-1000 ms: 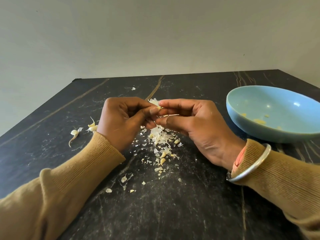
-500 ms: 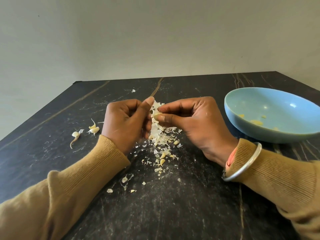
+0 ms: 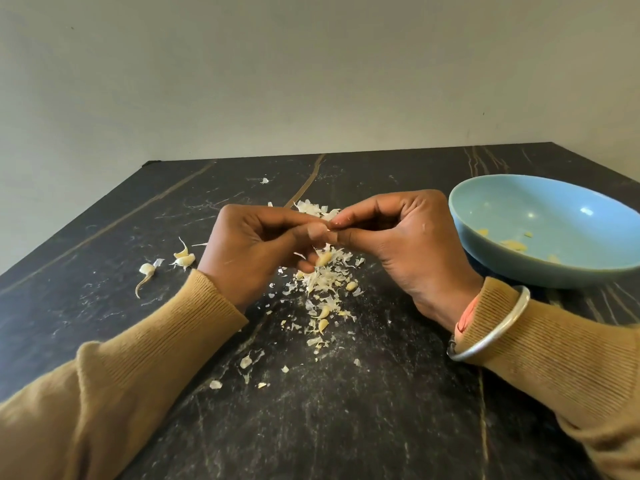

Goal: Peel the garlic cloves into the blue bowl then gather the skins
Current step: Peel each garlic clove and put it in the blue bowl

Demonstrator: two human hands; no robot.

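My left hand [image 3: 256, 247] and my right hand [image 3: 398, 244] meet fingertip to fingertip above the table, both pinching a small garlic clove that the fingers mostly hide. A pale peeled clove [image 3: 323, 259] shows just under my left fingers; I cannot tell whether it is held or lies on the pile. Below the hands spreads a pile of white garlic skins [image 3: 325, 284] with a few cloves mixed in. The blue bowl [image 3: 519, 271] stands to the right of my right hand and holds a few yellowish garlic pieces [image 3: 516, 244].
Two unpeeled cloves [image 3: 183, 259] and a third with a long tail [image 3: 147, 270] lie left of my left wrist. Stray skin flakes [image 3: 246, 362] dot the dark marble table [image 3: 346, 427]. A pale wall rises behind the table's far edge.
My left thumb has come back down to meet the right fingertips after lifting away. A pale clove now shows below my left fingers. The view has tilted slightly.
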